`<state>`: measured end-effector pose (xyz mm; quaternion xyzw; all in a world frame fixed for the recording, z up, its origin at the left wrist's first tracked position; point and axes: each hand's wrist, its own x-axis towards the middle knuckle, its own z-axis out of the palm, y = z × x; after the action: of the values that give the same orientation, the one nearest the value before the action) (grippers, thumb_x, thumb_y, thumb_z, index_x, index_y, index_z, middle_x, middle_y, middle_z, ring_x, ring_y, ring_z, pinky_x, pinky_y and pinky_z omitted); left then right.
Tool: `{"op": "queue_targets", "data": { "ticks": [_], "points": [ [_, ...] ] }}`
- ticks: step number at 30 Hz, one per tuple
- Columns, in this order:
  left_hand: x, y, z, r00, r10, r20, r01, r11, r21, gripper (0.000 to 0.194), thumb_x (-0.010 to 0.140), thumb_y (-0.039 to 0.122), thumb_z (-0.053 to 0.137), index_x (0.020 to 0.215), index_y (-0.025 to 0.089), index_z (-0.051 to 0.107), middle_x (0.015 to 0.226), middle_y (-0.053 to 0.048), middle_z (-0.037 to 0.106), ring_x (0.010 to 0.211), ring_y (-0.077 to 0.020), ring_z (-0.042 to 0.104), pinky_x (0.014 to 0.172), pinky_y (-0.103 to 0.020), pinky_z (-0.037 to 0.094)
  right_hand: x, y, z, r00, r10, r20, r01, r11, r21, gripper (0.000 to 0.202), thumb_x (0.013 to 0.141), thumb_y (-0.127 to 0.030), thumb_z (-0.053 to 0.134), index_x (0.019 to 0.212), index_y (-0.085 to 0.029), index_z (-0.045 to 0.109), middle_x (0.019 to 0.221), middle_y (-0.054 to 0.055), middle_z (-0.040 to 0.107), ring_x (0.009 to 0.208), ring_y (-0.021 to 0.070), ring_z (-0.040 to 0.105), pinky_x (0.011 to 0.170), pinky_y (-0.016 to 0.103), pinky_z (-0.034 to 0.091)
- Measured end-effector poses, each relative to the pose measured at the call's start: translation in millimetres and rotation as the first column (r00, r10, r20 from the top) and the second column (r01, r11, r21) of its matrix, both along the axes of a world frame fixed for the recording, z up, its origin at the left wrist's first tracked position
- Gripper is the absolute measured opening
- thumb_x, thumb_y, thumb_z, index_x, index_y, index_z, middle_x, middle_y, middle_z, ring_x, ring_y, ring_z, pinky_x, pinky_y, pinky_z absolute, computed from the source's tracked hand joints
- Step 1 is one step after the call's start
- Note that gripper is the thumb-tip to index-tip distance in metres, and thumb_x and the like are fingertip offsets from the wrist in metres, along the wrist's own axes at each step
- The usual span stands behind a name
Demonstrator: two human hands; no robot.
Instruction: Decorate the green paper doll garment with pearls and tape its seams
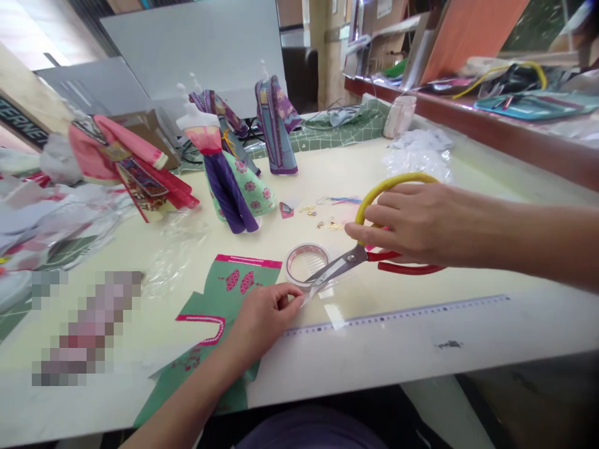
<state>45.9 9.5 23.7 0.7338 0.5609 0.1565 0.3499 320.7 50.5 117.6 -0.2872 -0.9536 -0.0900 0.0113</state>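
Note:
My right hand (416, 218) grips scissors (344, 263) with one yellow and one red handle, their blades pointing left and slightly apart. The blade tips meet a short whitish strip of tape (307, 295) that my left hand (271, 315) pinches between thumb and fingers. Just behind the blades, a roll of tape (292, 265) lies flat on the table. Under my left hand and forearm is a green fabric garment piece (209, 290) with pink trim and pink printed motifs; the arm hides part of it.
Doll-size garments stand on small forms at the back: a pink robe (100, 149), a purple-and-green dress (234, 187) and blue-purple robes (276, 137). A ruler (397, 317) lies near the front edge. Small gold trinkets (330, 225) and crumpled clear plastic (416, 159) are further back.

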Motion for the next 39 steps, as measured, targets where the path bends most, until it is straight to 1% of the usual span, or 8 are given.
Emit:
{"op": "queue_targets", "data": {
  "ticks": [5,9,11,14,16,19,25,39],
  "points": [
    [-9,3,2.3,0.999,-0.021,-0.041,0.023,0.999,0.039,0.022,0.08,0.032,0.054,0.076,0.019,0.071,0.049,0.005,0.047,0.046,-0.0102,0.036,0.047,-0.023,0.022,-12,12,-0.4,0.988,0.093,0.122,-0.091,0.996,-0.02,0.032,0.094,-0.016,0.037,0.121,-0.025,0.052,0.097,0.002,0.059,0.093,0.0233,0.054,0.083,0.047,0.038],
    [-11,5,3.1,0.996,-0.022,-0.086,0.029,0.996,0.087,0.02,0.08,0.031,0.055,0.077,0.02,0.072,0.047,0.005,0.045,0.045,-0.0109,0.037,0.048,-0.023,0.022,-24,19,3.9,0.989,0.061,0.133,-0.052,0.996,-0.069,0.028,0.092,-0.016,0.041,0.115,-0.026,0.054,0.1,0.0,0.06,0.1,0.0223,0.053,0.087,0.045,0.037],
    [-11,6,3.3,0.994,-0.022,-0.109,0.034,0.993,0.111,0.02,0.08,0.03,0.054,0.077,0.021,0.072,0.047,0.005,0.045,0.045,-0.0109,0.037,0.05,-0.023,0.023,-32,22,7.2,0.985,0.048,0.167,-0.035,0.996,-0.08,0.026,0.091,-0.017,0.046,0.114,-0.027,0.055,0.1,-0.002,0.06,0.101,0.0224,0.053,0.087,0.045,0.037],
    [-11,6,2.7,0.99,-0.017,-0.138,0.038,0.988,0.147,0.02,0.079,0.028,0.054,0.076,0.021,0.072,0.046,0.004,0.046,0.045,-0.0108,0.037,0.051,-0.024,0.023,-43,25,11.6,0.94,0.117,0.321,-0.125,0.992,0.002,0.022,0.089,-0.027,0.053,0.11,-0.023,0.058,0.095,0.0,0.06,0.093,0.0239,0.056,0.082,0.044,0.041],
    [-12,6,2.1,0.988,-0.016,-0.152,0.042,0.984,0.171,0.019,0.079,0.026,0.054,0.077,0.021,0.072,0.047,0.004,0.048,0.045,-0.0106,0.038,0.052,-0.024,0.023,-49,25,14.0,0.891,0.156,0.426,-0.204,0.976,0.069,0.022,0.091,-0.031,0.048,0.104,-0.018,0.06,0.089,0.001,0.061,0.086,0.0224,0.057,0.076,0.041,0.042],
    [-13,6,1.2,0.986,-0.022,-0.165,0.055,0.979,0.199,0.019,0.079,0.023,0.053,0.078,0.021,0.072,0.049,0.003,0.051,0.047,-0.0106,0.041,0.053,-0.024,0.024,-55,24,17.1,0.854,0.142,0.5,-0.242,0.96,0.141,0.041,0.095,-0.029,0.025,0.102,-0.012,0.061,0.085,0.0,0.06,0.084,0.017,0.058,0.073,0.035,0.04],
    [-15,7,-0.6,0.983,-0.033,-0.18,0.076,0.968,0.24,0.019,0.078,0.02,0.053,0.078,0.021,0.072,0.049,0.004,0.051,0.046,-0.0096,0.04,0.052,-0.023,0.026,-60,24,20.1,0.849,0.209,0.485,-0.331,0.926,0.179,0.01,0.086,-0.029,0.056,0.092,-0.021,0.058,0.073,0.0,0.057,0.066,0.0196,0.053,0.056,0.032,0.036],
    [-14,7,-4.7,0.981,-0.047,-0.188,0.104,0.946,0.306,0.017,0.079,0.019,0.055,0.078,0.022,0.071,0.059,0.002,0.063,0.049,-0.0096,0.047,0.051,-0.022,0.03,-62,21,17.8,0.861,0.251,0.442,-0.378,0.897,0.228,0.006,0.083,-0.019,0.056,0.084,-0.023,0.051,0.065,-0.002,0.05,0.056,0.0184,0.048,0.049,0.032,0.025]
  ]
}}
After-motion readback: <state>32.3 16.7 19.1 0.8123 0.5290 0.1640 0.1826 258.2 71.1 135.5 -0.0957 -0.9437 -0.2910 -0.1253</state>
